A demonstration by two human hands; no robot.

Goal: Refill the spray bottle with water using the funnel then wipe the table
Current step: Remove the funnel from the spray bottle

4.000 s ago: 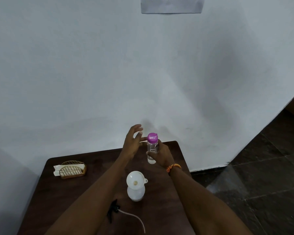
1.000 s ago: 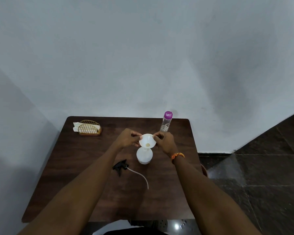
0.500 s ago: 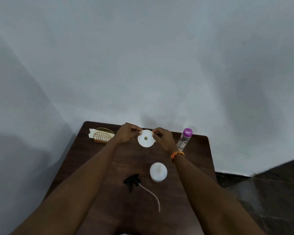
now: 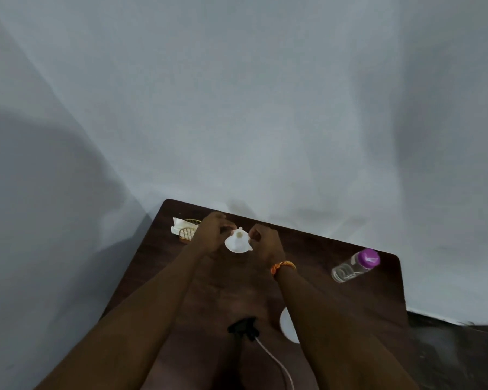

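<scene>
Over at the far left of the dark wooden table (image 4: 158, 266), a wire napkin holder (image 4: 187, 231) with white napkins is sitting near the back edge. Just beside it, the left hand (image 4: 209, 235) is pinching one side of the white funnel (image 4: 237, 242), and the right hand (image 4: 266, 243), wearing an orange bracelet (image 4: 283, 266) at the wrist, is pinching the other side, the funnel turned with its spout facing up. Nearer, the black spray head (image 4: 244, 329) with its tube is lying on the table, and the white spray bottle (image 4: 287, 323) is standing beside it, partly hidden by the right forearm. Far right, the purple-capped water bottle (image 4: 354, 267) is standing well apart.
</scene>
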